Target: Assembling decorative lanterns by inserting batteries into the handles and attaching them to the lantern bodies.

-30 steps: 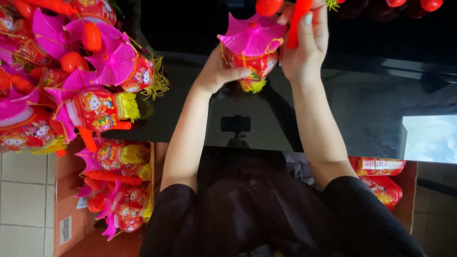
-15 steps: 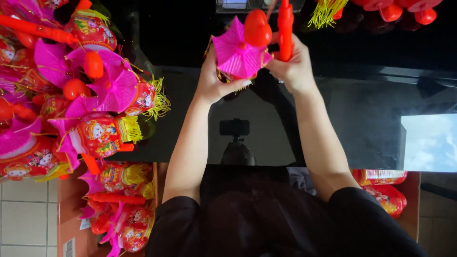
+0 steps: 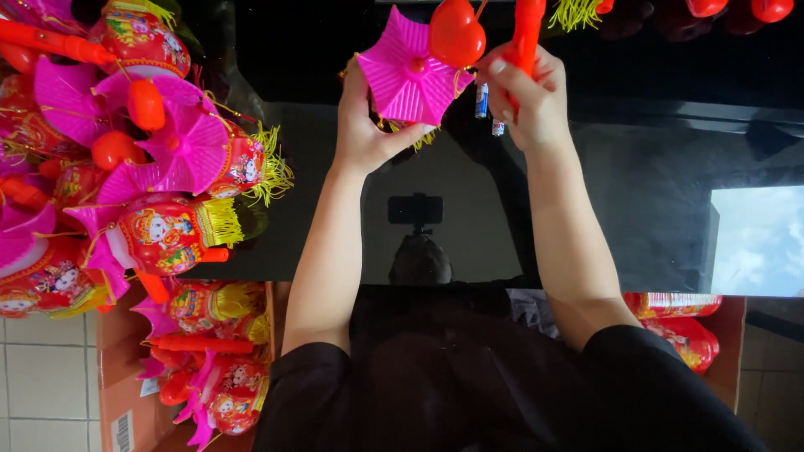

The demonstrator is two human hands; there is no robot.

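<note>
My left hand [image 3: 368,125] holds a toy lantern with a pink star-shaped pleated top [image 3: 408,77] and yellow tassels, above a glossy black table [image 3: 636,192]. A red ball-shaped piece [image 3: 456,33] hangs over the lantern's top. My right hand [image 3: 529,96] is closed around the lantern's red plastic handle stick [image 3: 528,29]. Two small batteries [image 3: 487,107] lie on the table just between my hands.
A heap of similar red and pink lanterns [image 3: 159,167] covers the table's left side. More lanterns fill a cardboard box [image 3: 201,368] on the tiled floor at lower left, and another box [image 3: 687,331] holds some at lower right. Red pieces [image 3: 737,8] lie along the far edge.
Both hands have lifted the lantern farther from me and turned it, so its pink top now faces up. The right hand has shifted its grip along the red handle.
</note>
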